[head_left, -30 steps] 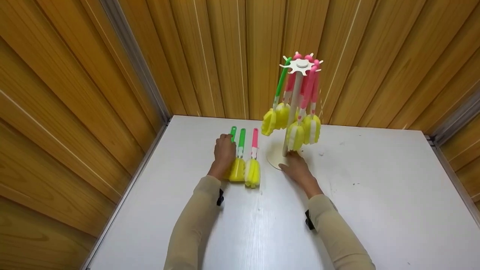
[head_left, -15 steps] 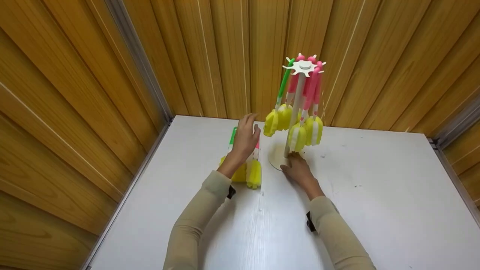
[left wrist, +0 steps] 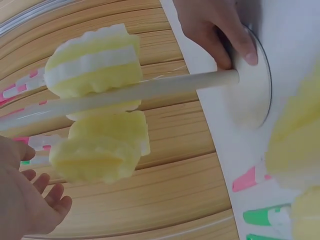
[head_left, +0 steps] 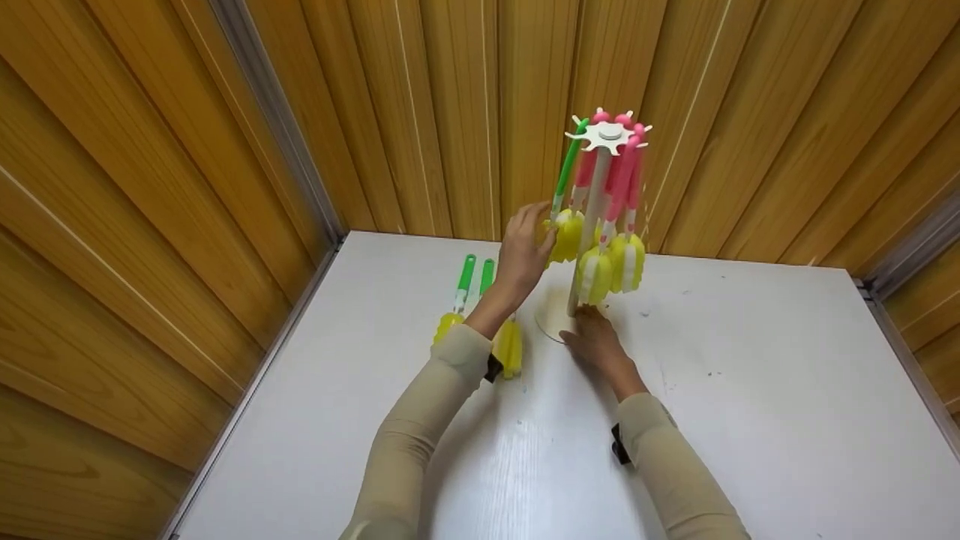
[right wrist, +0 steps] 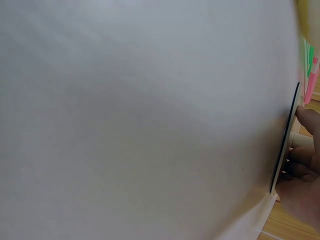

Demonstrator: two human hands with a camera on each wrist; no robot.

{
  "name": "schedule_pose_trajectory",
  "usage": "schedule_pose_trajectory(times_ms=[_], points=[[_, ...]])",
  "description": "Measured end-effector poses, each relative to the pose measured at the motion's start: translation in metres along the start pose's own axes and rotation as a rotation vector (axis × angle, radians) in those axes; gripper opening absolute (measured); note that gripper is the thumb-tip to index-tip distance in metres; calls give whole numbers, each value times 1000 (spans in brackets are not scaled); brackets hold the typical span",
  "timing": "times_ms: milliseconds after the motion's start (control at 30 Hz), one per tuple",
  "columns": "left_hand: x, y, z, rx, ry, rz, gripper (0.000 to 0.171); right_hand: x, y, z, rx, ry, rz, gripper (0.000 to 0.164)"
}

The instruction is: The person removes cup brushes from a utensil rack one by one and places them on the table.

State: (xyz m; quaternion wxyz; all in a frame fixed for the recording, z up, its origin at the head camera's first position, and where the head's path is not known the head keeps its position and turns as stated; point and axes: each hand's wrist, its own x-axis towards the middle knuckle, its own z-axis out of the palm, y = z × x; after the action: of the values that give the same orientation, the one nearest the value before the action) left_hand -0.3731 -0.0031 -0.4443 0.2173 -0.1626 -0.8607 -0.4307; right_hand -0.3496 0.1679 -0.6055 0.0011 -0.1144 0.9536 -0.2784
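A white rack with a hooked top, a post and a round base stands on the table. On it hang several pink-handled sponge brushes and one green-handled sponge brush, all with yellow-and-white heads. My left hand is raised beside the green one, fingers spread loosely; its fingertips overlap that brush's head in the head view. Low down, my right hand holds the rack at the foot of its post, the thumb on the base and the fingers bent beside the post.
Left of the rack lie two green-handled brushes and a pink-handled one, whose yellow head shows past my left sleeve. Wooden panels rise behind and beside the white table.
My left hand has lifted away from the lying brushes and moved right to the hanging green-handled brush. The right hand stays at the rack's base.
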Motion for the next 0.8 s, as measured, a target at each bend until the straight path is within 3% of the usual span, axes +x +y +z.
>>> schedule_pose_trajectory(times_ms=[300, 800], points=[[7, 4, 10, -109, 21, -84, 37, 2, 1, 0, 11, -21, 16, 62], [8, -7, 18, -164, 53, -60, 26, 1, 2, 2, -7, 5, -6, 55]])
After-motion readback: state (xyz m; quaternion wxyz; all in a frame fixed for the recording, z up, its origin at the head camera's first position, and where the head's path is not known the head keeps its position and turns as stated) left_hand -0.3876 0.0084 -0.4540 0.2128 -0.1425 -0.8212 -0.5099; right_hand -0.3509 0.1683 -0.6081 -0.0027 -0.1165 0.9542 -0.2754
